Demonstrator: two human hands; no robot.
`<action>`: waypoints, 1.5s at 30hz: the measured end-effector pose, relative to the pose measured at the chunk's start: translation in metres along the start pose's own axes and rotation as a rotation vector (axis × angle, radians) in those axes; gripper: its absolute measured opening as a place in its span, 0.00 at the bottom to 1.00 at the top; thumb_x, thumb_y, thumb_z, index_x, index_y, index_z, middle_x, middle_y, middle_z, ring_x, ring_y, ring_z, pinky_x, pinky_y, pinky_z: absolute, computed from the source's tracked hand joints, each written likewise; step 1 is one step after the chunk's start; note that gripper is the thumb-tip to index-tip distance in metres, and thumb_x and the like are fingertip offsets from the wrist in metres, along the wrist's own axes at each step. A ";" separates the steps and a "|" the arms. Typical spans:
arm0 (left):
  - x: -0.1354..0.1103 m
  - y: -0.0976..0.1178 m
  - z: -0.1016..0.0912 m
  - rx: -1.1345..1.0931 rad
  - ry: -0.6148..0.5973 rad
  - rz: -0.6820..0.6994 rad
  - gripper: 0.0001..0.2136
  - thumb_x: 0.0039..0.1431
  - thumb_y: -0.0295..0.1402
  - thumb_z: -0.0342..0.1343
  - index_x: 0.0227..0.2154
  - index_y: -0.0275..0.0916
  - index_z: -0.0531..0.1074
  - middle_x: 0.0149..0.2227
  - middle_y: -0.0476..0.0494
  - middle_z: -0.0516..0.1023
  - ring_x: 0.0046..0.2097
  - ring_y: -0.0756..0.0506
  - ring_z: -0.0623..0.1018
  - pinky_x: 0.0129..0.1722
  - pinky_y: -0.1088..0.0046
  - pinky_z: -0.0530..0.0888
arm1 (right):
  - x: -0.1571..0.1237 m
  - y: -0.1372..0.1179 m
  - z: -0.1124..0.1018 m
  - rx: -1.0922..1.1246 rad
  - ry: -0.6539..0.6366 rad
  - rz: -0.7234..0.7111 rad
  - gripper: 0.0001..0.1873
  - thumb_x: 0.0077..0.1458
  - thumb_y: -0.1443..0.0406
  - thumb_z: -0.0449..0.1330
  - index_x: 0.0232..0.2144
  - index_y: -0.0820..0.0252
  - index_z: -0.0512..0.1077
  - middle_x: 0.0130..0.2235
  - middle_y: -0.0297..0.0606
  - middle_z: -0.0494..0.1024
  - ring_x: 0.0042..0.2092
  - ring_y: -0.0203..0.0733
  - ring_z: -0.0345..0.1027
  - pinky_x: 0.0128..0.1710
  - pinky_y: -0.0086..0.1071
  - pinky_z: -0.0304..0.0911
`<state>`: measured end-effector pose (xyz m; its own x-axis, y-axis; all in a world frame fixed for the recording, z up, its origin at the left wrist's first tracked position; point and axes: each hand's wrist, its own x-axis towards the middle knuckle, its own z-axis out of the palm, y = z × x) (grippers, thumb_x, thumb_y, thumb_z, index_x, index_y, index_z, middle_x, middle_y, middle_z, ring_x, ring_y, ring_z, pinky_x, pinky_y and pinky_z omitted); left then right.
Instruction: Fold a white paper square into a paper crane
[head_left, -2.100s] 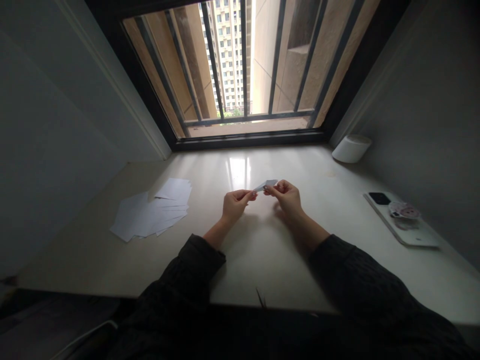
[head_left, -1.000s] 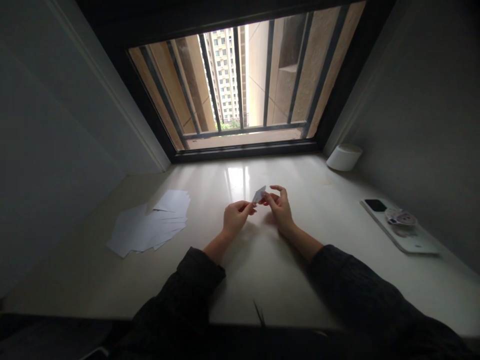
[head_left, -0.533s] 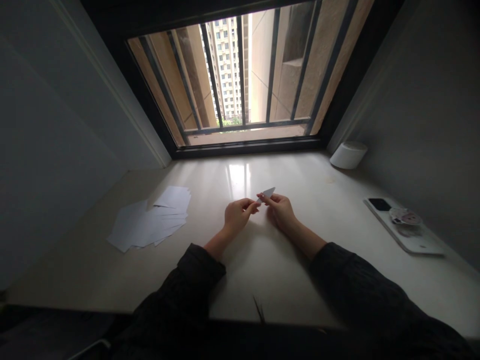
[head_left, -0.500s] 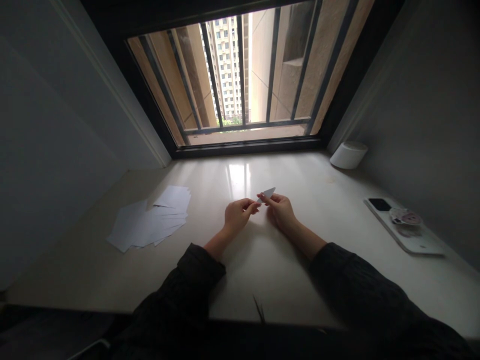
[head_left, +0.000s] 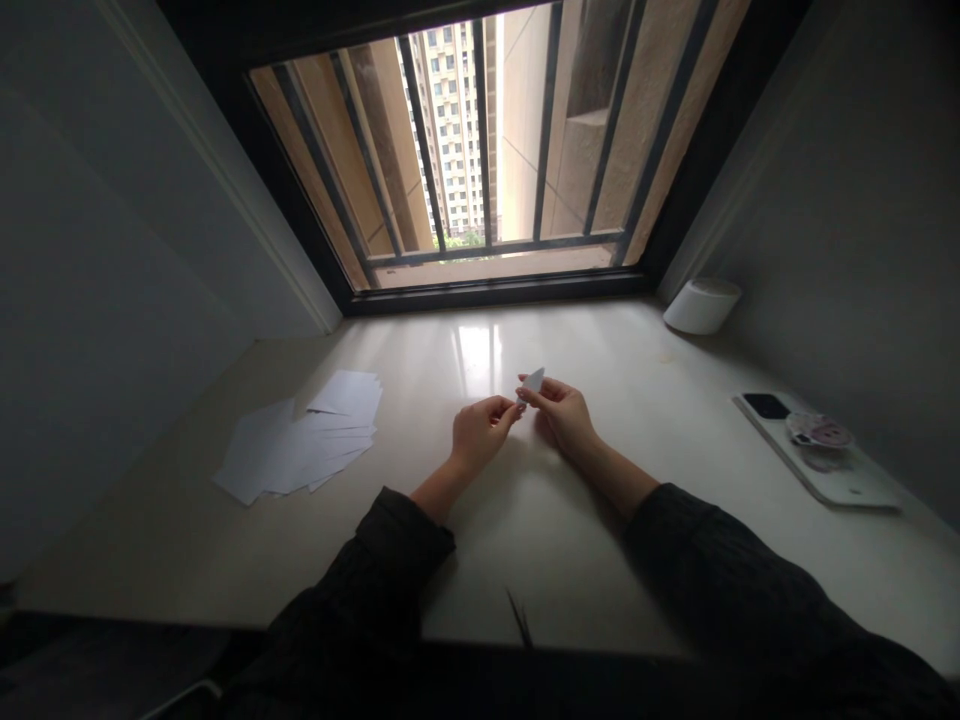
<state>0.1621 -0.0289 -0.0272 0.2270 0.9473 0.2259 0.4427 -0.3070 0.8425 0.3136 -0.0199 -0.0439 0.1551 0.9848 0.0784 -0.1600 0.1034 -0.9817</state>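
A small folded piece of white paper [head_left: 533, 380] is held up between my two hands, over the middle of the pale sill. My left hand [head_left: 480, 432] pinches its lower left end between thumb and fingers. From the other side my right hand [head_left: 561, 411] grips it, thumb in front and fingers behind. A pointed tip of the paper sticks up above the right thumb; the fingers hide its lower part.
Loose white paper sheets [head_left: 292, 445] lie fanned out to the left. On the right rests a white phone [head_left: 844, 475] with a round grip on its back. A white cylindrical object [head_left: 703, 306] stands by the right wall. Behind is a barred window [head_left: 495, 290].
The folded paper has turned so its tip points more upward, and less of it shows. Both hands stay nearly in place, the right fingers shifted slightly on the paper.
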 end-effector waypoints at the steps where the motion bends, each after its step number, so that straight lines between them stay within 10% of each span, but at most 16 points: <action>1: 0.000 0.000 -0.001 0.023 0.014 0.007 0.14 0.55 0.48 0.54 0.29 0.43 0.77 0.29 0.47 0.81 0.32 0.45 0.79 0.32 0.73 0.71 | 0.001 0.001 -0.001 0.006 -0.009 -0.014 0.26 0.37 0.55 0.69 0.40 0.59 0.76 0.29 0.35 0.78 0.31 0.40 0.69 0.36 0.35 0.64; 12: 0.011 -0.014 -0.002 -0.278 0.016 -0.092 0.16 0.57 0.45 0.53 0.35 0.39 0.77 0.34 0.42 0.81 0.38 0.44 0.79 0.37 0.71 0.73 | -0.003 0.002 0.001 -0.053 -0.281 0.024 0.40 0.48 0.53 0.62 0.62 0.48 0.55 0.30 0.28 0.68 0.23 0.32 0.64 0.20 0.29 0.63; 21: 0.012 -0.013 0.002 -0.450 -0.017 -0.169 0.13 0.48 0.39 0.62 0.33 0.36 0.77 0.34 0.40 0.81 0.38 0.44 0.79 0.37 0.69 0.74 | 0.001 0.003 -0.007 -0.186 -0.067 -0.071 0.22 0.42 0.53 0.67 0.37 0.59 0.77 0.25 0.36 0.75 0.27 0.37 0.66 0.27 0.32 0.65; 45: 0.014 -0.020 0.007 -0.581 0.039 -0.167 0.13 0.46 0.34 0.62 0.37 0.36 0.75 0.35 0.40 0.81 0.39 0.43 0.80 0.43 0.65 0.74 | -0.002 0.007 -0.005 -0.292 -0.059 -0.136 0.15 0.47 0.56 0.64 0.37 0.55 0.79 0.34 0.40 0.81 0.34 0.45 0.74 0.35 0.38 0.69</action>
<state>0.1623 -0.0098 -0.0442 0.1583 0.9844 0.0763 -0.0790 -0.0644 0.9948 0.3173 -0.0224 -0.0518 0.0977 0.9721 0.2133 0.1456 0.1981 -0.9693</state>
